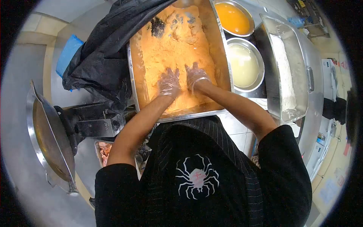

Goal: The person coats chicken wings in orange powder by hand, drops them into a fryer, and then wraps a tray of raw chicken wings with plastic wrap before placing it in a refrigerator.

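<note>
A deep metal tray [230,72] holds an orange powdery mix [162,49] with a dark patch and some greyish spots near its far end. Both hands wear clear plastic gloves and press on the mix in the tray's near half. My left hand [169,82] lies with its fingers spread, pointing to the far end. Just right of it, my right hand [196,76] also has its fingers apart on the mix. Neither hand holds an object. Black plastic sheeting [102,56] hangs over the tray's left side.
Right of the tray are a bowl of orange liquid [233,18], a bowl of pale yellow liquid [242,65] and a long metal pan [298,83] with white powder. At the left stand a round metal vessel [34,140] and a blue bag [68,56]. A container of meat [104,151] sits below.
</note>
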`<state>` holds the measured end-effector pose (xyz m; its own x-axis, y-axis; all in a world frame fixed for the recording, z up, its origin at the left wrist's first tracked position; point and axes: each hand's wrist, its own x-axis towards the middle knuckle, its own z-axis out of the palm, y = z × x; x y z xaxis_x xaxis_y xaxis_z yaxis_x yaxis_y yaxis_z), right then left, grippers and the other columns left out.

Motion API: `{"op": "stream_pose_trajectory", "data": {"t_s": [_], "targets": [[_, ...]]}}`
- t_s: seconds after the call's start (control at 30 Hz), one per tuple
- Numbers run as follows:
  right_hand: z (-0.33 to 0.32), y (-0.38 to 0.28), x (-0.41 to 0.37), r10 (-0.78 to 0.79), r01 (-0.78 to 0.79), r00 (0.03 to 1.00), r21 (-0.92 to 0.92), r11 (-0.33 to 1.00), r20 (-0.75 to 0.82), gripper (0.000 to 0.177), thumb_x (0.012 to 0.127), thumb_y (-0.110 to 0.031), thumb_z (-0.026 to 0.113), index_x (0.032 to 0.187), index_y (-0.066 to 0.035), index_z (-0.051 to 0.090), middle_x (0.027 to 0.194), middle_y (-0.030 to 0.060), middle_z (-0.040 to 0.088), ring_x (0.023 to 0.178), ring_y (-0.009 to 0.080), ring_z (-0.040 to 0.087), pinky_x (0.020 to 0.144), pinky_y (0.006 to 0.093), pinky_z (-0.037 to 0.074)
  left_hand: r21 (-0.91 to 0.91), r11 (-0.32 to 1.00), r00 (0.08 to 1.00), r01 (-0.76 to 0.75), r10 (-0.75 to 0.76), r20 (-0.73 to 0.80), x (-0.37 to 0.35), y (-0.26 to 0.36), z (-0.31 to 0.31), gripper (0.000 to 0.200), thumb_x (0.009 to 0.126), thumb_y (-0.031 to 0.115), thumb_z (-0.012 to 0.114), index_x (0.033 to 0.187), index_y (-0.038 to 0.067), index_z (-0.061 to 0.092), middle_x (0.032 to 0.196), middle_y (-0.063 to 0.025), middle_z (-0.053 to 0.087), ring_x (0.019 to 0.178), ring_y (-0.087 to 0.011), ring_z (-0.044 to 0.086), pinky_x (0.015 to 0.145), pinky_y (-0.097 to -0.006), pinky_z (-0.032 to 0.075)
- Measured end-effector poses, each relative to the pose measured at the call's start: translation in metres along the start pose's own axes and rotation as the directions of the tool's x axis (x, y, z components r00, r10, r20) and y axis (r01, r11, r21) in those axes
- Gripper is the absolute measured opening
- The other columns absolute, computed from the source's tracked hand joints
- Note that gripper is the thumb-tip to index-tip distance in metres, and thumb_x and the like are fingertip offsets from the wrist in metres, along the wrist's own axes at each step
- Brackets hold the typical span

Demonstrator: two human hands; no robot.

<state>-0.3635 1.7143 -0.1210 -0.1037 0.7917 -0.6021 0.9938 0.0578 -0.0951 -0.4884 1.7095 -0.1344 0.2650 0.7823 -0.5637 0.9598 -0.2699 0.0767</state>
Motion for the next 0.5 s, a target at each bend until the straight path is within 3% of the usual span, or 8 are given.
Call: {"op": "stream_pose_trajectory", "data": {"t_s": [0.07,0.13,0.2,0.23,0.3,0.4,0.47,0.5], "targets": [[0.017,0.011,0.012,0.004,-0.004,1.0,0.036,0.999,-0.003,0.07,0.08,-0.019,0.06,0.14,-0.008,0.026,0.133,0.0271,0.039,0.107,0.0376,0.056,0.085,0.0408,0.049,0.021,0.998,0.995,-0.066,0.067,-0.071,0.012,-0.009,0.008,0.09,0.068,0.044,0.07,0.14,0.009,0.028,0.139,-0.0273,0.03,0.124,-0.0386,0.04,0.096,-0.0448,0.04],[0.028,0.028,0.018,-0.182,0.21,0.964,0.13,0.969,-0.194,0.064,0.074,-0.018,0.061,0.133,-0.007,0.038,0.11,0.025,0.057,0.098,0.0323,0.061,0.074,0.0422,0.051,-0.055,0.99,0.989,-0.132,0.128,-0.07,0.02,-0.019,0.012,0.087,0.068,0.044,0.069,0.137,0.006,0.032,0.132,-0.0282,0.039,0.118,-0.0369,0.046,0.093,-0.0429,0.042],[0.014,0.03,0.01,-0.179,0.196,0.971,0.105,0.975,-0.159,0.055,0.074,-0.019,0.061,0.125,-0.006,0.047,0.104,0.0219,0.06,0.096,0.0326,0.061,0.073,0.0419,0.051,-0.121,0.972,0.978,-0.202,0.193,-0.08,0.041,-0.041,0.011,0.083,0.069,0.043,0.068,0.134,0.002,0.036,0.125,-0.029,0.047,0.113,-0.0352,0.051,0.09,-0.041,0.044],[0.005,0.027,0.004,-0.194,0.202,0.976,0.086,0.976,-0.097,0.046,0.073,-0.021,0.061,0.117,-0.006,0.055,0.097,0.0188,0.064,0.094,0.0328,0.062,0.073,0.0416,0.051,-0.15,0.944,0.933,-0.294,0.318,0.171,0.057,-0.058,0.015,0.081,0.073,0.047,0.063,0.137,0.006,0.034,0.132,-0.025,0.04,0.118,-0.0362,0.045,0.096,-0.0384,0.04],[-0.005,0.025,-0.001,-0.239,0.24,0.97,0.033,0.97,-0.049,0.035,0.077,-0.021,0.059,0.108,-0.005,0.06,0.098,0.0179,0.064,0.095,0.0305,0.063,0.074,0.0399,0.051,-0.191,0.906,0.807,-0.377,0.422,0.412,0.062,-0.06,-0.001,0.079,0.078,0.052,0.058,0.139,0.009,0.031,0.14,-0.0209,0.034,0.124,-0.0372,0.039,0.102,-0.0358,0.036],[-0.021,0.025,-0.012,-0.234,0.235,0.97,0.003,0.972,0.071,0.022,0.079,-0.023,0.058,0.088,-0.007,0.069,0.103,0.0176,0.064,0.095,0.0261,0.063,0.076,0.0376,0.052,-0.064,0.971,0.851,-0.232,0.235,0.47,0.032,-0.047,-0.048,0.073,0.08,0.053,0.054,0.135,0.007,0.038,0.139,-0.0169,0.037,0.126,-0.0371,0.037,0.106,-0.037,0.031],[-0.006,0.027,-0.009,-0.104,0.11,0.987,0.04,0.993,-0.122,0.037,0.076,-0.025,0.064,0.11,-0.009,0.062,0.108,0.0194,0.062,0.099,0.0287,0.062,0.08,0.0374,0.051,0.06,0.979,0.981,-0.193,0.192,0.02,0.016,-0.038,-0.042,0.079,0.077,0.051,0.058,0.135,0.003,0.035,0.136,-0.0216,0.039,0.126,-0.037,0.036,0.106,-0.0391,0.029],[0.006,0.021,-0.009,-0.101,0.106,0.988,0.041,0.994,-0.119,0.037,0.076,-0.025,0.064,0.11,-0.009,0.062,0.108,0.0194,0.062,0.099,0.0287,0.062,0.08,0.0374,0.051,0.058,0.979,0.98,-0.197,0.196,0.023,0.011,-0.028,-0.035,0.079,0.077,0.051,0.058,0.135,0.003,0.035,0.136,-0.0216,0.039,0.126,-0.037,0.036,0.106,-0.0391,0.029]]}}
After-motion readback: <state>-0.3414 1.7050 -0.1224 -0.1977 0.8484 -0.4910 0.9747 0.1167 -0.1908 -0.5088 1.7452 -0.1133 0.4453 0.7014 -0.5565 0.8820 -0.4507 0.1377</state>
